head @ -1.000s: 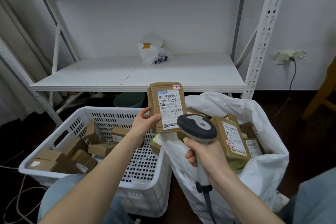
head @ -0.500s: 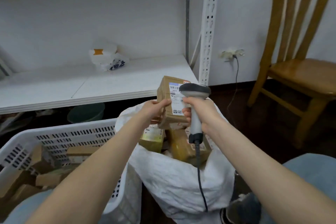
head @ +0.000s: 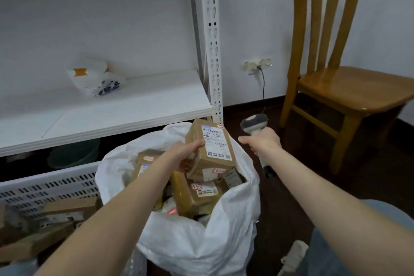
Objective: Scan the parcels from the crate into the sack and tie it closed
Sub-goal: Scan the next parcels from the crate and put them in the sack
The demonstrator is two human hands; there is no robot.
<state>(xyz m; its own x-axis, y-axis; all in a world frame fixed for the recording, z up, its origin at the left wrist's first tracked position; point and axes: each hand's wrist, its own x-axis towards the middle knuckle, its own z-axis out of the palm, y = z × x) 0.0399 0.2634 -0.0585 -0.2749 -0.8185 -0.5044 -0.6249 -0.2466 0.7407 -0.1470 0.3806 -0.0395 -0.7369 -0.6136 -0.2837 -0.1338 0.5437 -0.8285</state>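
My left hand (head: 187,152) grips a brown cardboard parcel (head: 212,150) with a white barcode label, held tilted just above the open mouth of the white sack (head: 201,242). Several taped brown parcels (head: 195,195) fill the sack. To the right of the sack, my right hand (head: 264,141) holds the grey handheld scanner (head: 254,122) by its handle, head pointing away from the parcel. The white perforated crate (head: 51,184) at lower left holds several more brown parcels (head: 67,208).
A white metal shelf (head: 125,114) stands behind the sack, with a white plastic bag (head: 94,80) on it. A wooden chair (head: 336,87) is at the right on dark floor. A wall socket with a cable (head: 257,66) sits beside the shelf post.
The view has swung right. My left hand has carried the parcel from in front of the crate to above the sack. My right hand moved the scanner off the label to the right.
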